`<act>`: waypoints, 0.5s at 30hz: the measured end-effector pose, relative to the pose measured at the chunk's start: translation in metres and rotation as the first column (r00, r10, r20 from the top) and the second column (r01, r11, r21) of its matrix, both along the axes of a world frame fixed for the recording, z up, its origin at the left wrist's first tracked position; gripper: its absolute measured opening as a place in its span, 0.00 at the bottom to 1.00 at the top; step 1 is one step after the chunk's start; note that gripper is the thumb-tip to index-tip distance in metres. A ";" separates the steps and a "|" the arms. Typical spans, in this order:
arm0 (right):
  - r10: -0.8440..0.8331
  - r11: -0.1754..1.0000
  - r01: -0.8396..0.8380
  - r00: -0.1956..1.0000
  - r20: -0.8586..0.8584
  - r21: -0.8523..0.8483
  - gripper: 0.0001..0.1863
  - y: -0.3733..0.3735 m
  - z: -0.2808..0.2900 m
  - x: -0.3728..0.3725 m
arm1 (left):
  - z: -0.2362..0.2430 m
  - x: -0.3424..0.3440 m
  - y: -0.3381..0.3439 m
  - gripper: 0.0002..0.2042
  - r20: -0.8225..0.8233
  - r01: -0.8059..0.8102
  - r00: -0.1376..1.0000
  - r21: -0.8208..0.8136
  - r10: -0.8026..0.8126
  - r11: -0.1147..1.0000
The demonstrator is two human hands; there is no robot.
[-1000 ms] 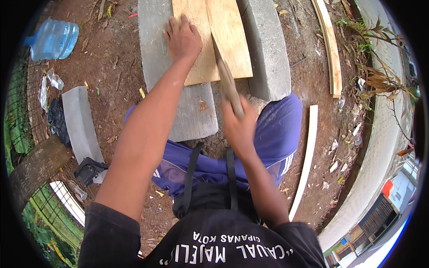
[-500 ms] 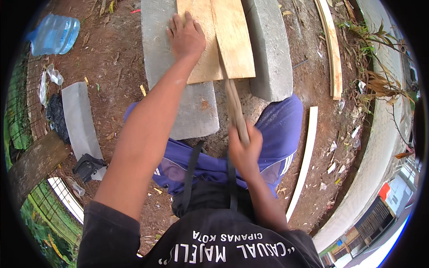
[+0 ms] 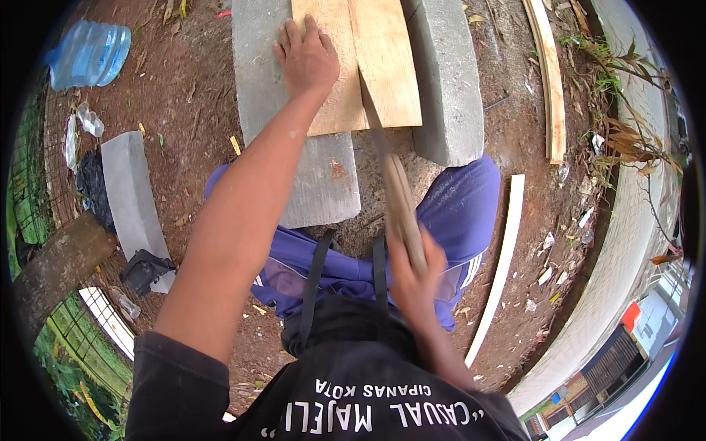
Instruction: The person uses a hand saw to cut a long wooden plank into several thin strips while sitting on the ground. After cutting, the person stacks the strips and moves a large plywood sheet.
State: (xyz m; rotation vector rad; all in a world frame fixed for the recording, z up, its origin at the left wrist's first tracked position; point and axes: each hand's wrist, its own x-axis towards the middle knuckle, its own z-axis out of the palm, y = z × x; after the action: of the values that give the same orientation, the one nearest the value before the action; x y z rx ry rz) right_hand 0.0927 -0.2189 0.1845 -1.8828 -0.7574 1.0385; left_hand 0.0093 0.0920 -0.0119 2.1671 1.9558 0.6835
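Note:
My left hand (image 3: pixel 305 59) lies open with fingers spread on a light plywood board (image 3: pixel 390 66), which rests across grey concrete blocks (image 3: pixel 445 95). A long saw (image 3: pixel 401 202) with a narrow blade and wooden handle runs into a slit in the board, to the right of my left hand. My right hand (image 3: pixel 412 268), slightly blurred, is closed round the saw's handle below the board, between my knees in blue trousers.
A blue plastic jug (image 3: pixel 88 57) lies at the upper left. A grey slab (image 3: pixel 132 184) with a dark plastic object (image 3: pixel 143 268) on it is at left. Timber strips (image 3: pixel 548 88) lie at right beside a low concrete edge (image 3: pixel 588 316) with plants and litter.
My right hand and the saw have moved down toward my body and slightly right, drawing the blade back along the slit. My left hand stays on the board.

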 end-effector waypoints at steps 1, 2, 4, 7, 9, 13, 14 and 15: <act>0.008 1.000 -0.007 0.999 0.044 -0.019 0.08 0.041 -0.025 -0.005 | -0.004 -0.007 0.001 0.27 -0.007 -0.011 1.000 -0.003 0.011 1.000; 0.013 1.000 -0.014 0.997 0.070 0.009 0.09 0.079 -0.060 -0.006 | -0.004 -0.004 0.007 0.27 -0.007 -0.008 1.000 0.001 0.008 1.000; 0.020 0.999 -0.013 0.988 0.151 -0.048 0.10 0.112 -0.057 -0.011 | -0.005 -0.005 0.009 0.27 -0.014 -0.014 1.000 -0.004 0.014 1.000; 0.016 1.000 -0.019 0.994 0.105 0.025 0.10 0.024 -0.041 -0.007 | -0.009 -0.011 0.000 0.27 -0.015 -0.021 1.000 -0.025 0.021 0.999; 0.067 0.997 -0.070 0.993 0.093 0.022 0.06 -0.066 0.003 -0.003 | -0.005 -0.005 0.003 0.27 -0.007 -0.012 1.000 0.001 0.012 1.000; 0.082 0.997 -0.080 0.985 0.153 -0.015 0.04 -0.103 0.047 -0.006 | 0.000 -0.009 0.007 0.27 -0.026 -0.005 1.000 0.027 0.006 1.000; 0.024 1.000 -0.024 0.990 0.138 -0.006 0.04 -0.098 0.043 -0.009 | 0.000 0.000 0.004 0.27 -0.025 0.023 0.999 0.031 -0.022 0.999; -0.060 0.998 0.059 0.997 0.051 0.015 0.04 -0.059 0.012 -0.008 | 0.000 0.003 0.002 0.27 -0.011 0.022 1.000 0.014 -0.022 1.000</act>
State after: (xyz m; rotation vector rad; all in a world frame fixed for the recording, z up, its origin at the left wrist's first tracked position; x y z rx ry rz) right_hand 0.0842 -0.2783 0.1965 -1.9156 -0.7320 0.9490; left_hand 0.0125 0.0938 -0.0114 2.2022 1.9348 0.6861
